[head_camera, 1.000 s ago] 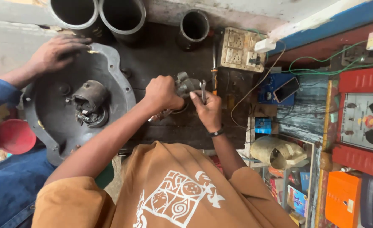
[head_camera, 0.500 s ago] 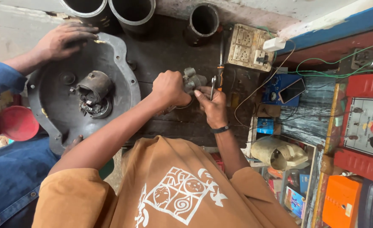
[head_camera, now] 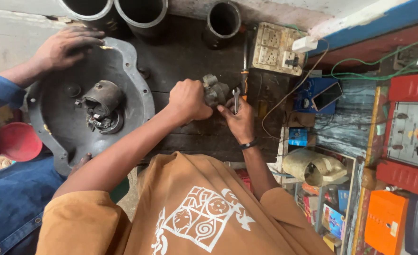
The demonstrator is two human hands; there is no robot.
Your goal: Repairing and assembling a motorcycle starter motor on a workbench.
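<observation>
My left hand [head_camera: 187,99] is closed around a small grimy metal part [head_camera: 216,90], holding it just above the dark workbench [head_camera: 190,52]. My right hand [head_camera: 237,120] grips a small open-ended spanner [head_camera: 236,97], its jaw up against the right side of that part. Both arms reach out from an orange printed shirt [head_camera: 194,212] that fills the lower middle of the view.
A co-worker in blue rests a hand [head_camera: 64,45] on the rim of a large round metal housing [head_camera: 57,118] with a hub [head_camera: 102,101] at the left. Three dark cylinders [head_camera: 223,19] stand at the back. Also present: switch box [head_camera: 275,47], red bowl [head_camera: 17,141], cluttered shelves [head_camera: 407,141] right.
My hands with the part and spanner have drawn closer together and sit slightly higher on the bench. The co-worker's hand stays on the housing rim.
</observation>
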